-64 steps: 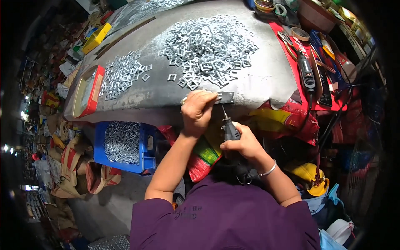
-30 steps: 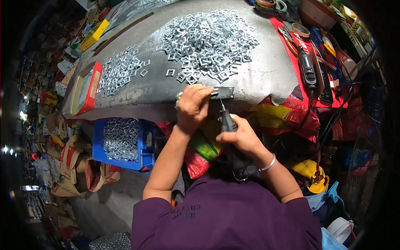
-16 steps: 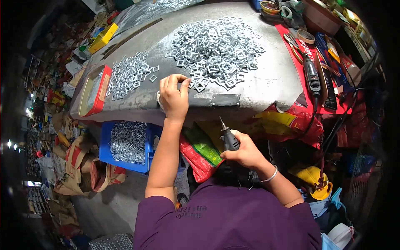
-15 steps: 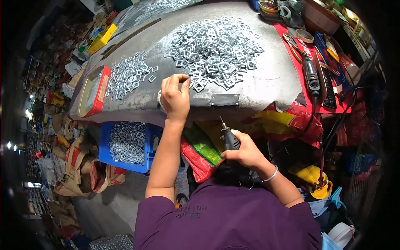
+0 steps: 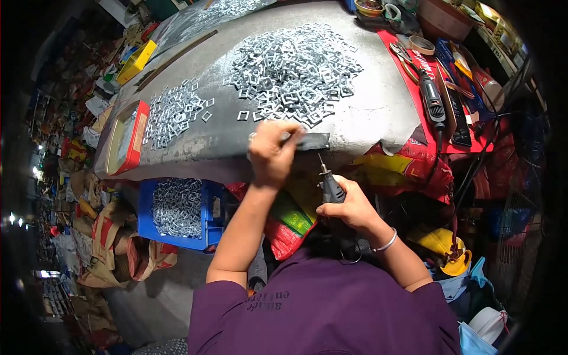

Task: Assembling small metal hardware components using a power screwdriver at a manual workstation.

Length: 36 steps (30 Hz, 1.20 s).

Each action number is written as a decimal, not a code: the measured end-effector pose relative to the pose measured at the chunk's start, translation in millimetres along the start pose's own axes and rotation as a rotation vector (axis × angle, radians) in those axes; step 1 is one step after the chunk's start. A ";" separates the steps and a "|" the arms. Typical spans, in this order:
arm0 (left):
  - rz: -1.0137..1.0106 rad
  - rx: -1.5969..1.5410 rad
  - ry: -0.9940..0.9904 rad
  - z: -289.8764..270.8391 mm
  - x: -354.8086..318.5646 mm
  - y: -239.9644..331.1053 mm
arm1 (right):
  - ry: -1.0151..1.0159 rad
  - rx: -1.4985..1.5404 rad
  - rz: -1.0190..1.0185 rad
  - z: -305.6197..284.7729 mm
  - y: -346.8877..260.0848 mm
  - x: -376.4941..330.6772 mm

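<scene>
On the table (image 5: 378, 112), the pile of frames (image 5: 293, 71) lies far, in the middle. At the near edge, the left hand (image 5: 273, 154) is blurred; I cannot tell whether it holds anything. The right hand (image 5: 353, 205) is clamped around the tool (image 5: 332, 188), probably somewhat heavy; take its body, not the thin bit (image 5: 321, 160). The loose frame (image 5: 239, 115), left of the pile, should be light, stiff, slippery: pinch two opposite sides.

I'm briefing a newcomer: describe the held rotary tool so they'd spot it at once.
From the big grey table, come to its near edge, right of the picture's middle. There the right hand grips the dark rotary tool, thin bit pointing forward. A similar tool lies on the red sheet, but only this one is held.
</scene>
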<state>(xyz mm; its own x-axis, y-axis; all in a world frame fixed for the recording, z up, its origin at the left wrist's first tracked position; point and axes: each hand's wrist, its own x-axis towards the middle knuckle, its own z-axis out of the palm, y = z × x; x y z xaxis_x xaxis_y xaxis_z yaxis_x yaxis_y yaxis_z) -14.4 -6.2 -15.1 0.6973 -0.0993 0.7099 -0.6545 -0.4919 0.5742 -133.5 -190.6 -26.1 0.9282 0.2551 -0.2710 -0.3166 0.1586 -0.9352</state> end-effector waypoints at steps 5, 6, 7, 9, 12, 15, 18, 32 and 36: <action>0.181 -0.148 -0.014 10.3 -19.7 -5.1 | -0.003 0.011 -0.054 -2.0 11.4 14.8; 0.230 -0.115 -0.027 10.2 -20.9 -8.3 | -0.005 0.012 -0.071 -2.3 11.9 17.3; 0.229 -0.115 -0.027 10.1 -21.4 -8.4 | -0.005 0.013 -0.070 -1.0 9.7 20.4; 0.206 -0.110 -0.039 9.4 -22.8 -7.9 | -0.008 0.069 -0.003 2.5 1.6 25.3; 0.183 -0.106 -0.050 8.8 -24.1 -7.5 | -0.009 0.126 0.064 4.7 -11.9 28.1; 0.209 -0.083 -0.044 7.3 -25.5 -8.8 | -0.028 0.177 0.136 4.9 -26.3 26.3; 0.217 -0.076 -0.043 8.4 -26.7 -9.5 | -0.038 0.196 0.157 4.9 -32.2 23.4; 0.218 -0.092 -0.043 5.7 -25.8 -9.3 | -0.038 0.200 0.093 14.8 -11.3 30.9; 0.179 -0.065 -0.077 -7.4 -18.5 -14.1 | -0.038 -0.007 0.082 12.0 -20.3 15.2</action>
<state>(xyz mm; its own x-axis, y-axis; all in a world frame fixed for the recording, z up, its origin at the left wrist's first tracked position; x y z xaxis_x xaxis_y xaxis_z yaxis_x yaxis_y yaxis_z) -20.2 8.9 -33.3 0.5865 -0.2478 0.7711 -0.7861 -0.4034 0.4683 -115.3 -178.5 -8.5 0.8909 0.3032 -0.3383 -0.3901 0.1290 -0.9117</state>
